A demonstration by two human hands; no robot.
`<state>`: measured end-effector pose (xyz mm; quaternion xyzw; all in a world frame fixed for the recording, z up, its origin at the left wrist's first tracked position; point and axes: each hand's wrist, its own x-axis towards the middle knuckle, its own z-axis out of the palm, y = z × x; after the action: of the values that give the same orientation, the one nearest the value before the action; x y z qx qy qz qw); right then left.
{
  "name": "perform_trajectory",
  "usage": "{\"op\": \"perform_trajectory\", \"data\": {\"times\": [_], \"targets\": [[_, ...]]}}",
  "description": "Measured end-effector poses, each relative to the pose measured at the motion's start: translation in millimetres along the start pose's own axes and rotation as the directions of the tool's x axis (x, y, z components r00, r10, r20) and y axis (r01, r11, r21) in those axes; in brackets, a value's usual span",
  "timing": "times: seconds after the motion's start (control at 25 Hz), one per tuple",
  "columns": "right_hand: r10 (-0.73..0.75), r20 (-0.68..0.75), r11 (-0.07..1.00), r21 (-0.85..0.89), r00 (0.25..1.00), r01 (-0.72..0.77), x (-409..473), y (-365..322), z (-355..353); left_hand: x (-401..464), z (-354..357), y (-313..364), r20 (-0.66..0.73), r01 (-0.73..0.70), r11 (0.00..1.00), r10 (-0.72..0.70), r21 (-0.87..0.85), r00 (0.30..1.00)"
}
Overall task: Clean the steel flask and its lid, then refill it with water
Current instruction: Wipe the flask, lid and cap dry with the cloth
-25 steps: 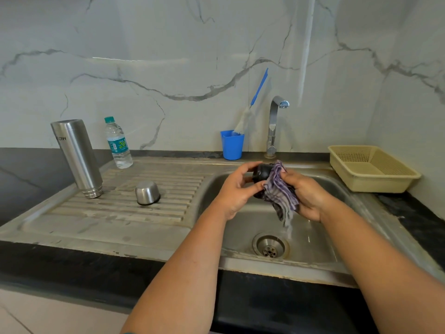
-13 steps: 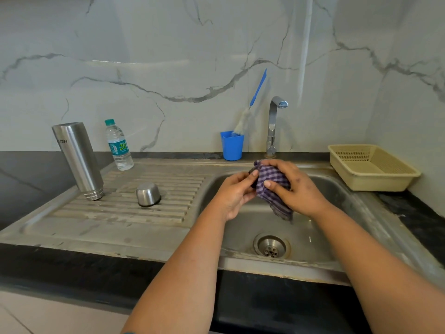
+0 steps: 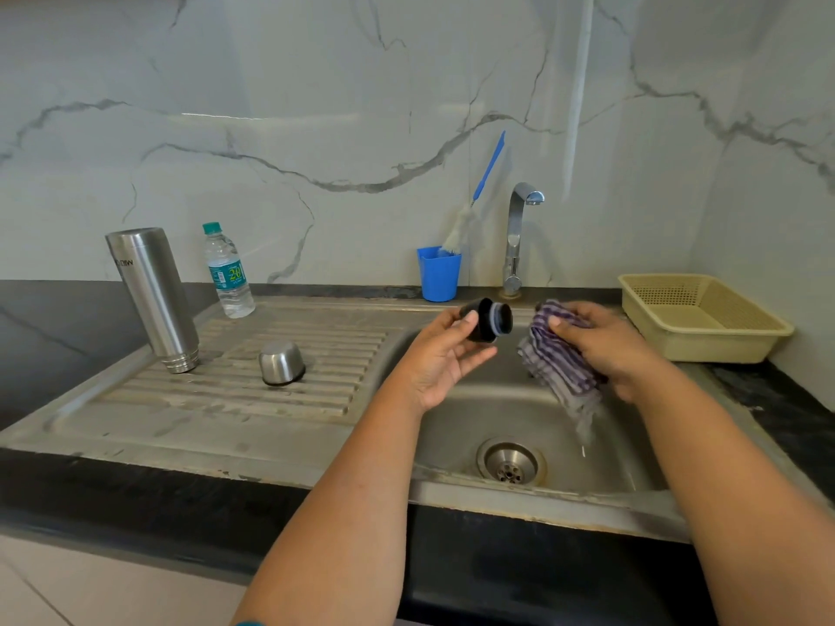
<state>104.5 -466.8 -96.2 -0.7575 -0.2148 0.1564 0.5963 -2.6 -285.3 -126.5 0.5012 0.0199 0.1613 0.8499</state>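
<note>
The steel flask stands upside down on the drainboard at the left. A steel cup lid lies mouth-down near it. My left hand holds the black stopper lid above the sink basin, with its ringed end pointing right. My right hand grips a wet purple checked cloth just to the right of the stopper, apart from it. The cloth hangs down and drips into the basin.
A plastic water bottle stands behind the flask. A blue cup with a bottle brush sits by the tap. A beige basket rests at the right. The drain lies below my hands.
The cloth was wrapped around the stopper between both hands. Now my right hand has pulled the cloth off to the right, and the stopper is bare in my left hand.
</note>
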Motion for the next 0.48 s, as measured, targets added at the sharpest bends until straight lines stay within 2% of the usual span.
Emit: {"op": "perform_trajectory", "data": {"times": [0.04, 0.08, 0.16, 0.24, 0.32, 0.44, 0.48], "targets": [[-0.119, -0.11, 0.977, -0.191, 0.987, 0.096, 0.5, 0.6, -4.7, 1.5, -1.5, 0.2, -0.029, 0.037, 0.998, -0.038, -0.051, 0.999], [-0.257, -0.149, 0.922, -0.332, 0.955, 0.197, 0.4, 1.9, -5.8, 2.5, -1.2, 0.0, -0.061, 0.062, 0.993, -0.069, -0.103, 0.996], [-0.463, -0.073, 0.823, -0.404, 0.883, 0.398, -5.6, 3.5, 4.2, 3.3, 2.9, -3.9, -0.115, 0.092, 0.979, -0.114, -0.179, 0.987], [-0.596, 0.096, 0.689, -0.449, 0.797, 0.569, -8.9, 9.2, 25.5, 4.8, 6.5, -8.5, -0.166, 0.09, 0.98, -0.12, -0.179, 0.979], [-0.618, 0.204, 0.595, -0.511, 0.76, 0.62, -6.0, 12.5, 40.2, 7.3, 5.1, -9.4, -0.212, 0.051, 0.985, -0.086, -0.166, 0.973], [-0.608, 0.135, 0.622, -0.532, 0.782, 0.575, -2.3, 9.5, 38.3, 9.6, 4.0, -7.1, -0.215, 0.03, 0.986, -0.066, -0.165, 0.974], [-0.628, 0.114, 0.61, -0.541, 0.769, 0.579, -2.5, 10.3, 36.5, 9.1, 5.2, -7.3, -0.209, 0.039, 0.987, -0.072, -0.155, 0.975]]}}
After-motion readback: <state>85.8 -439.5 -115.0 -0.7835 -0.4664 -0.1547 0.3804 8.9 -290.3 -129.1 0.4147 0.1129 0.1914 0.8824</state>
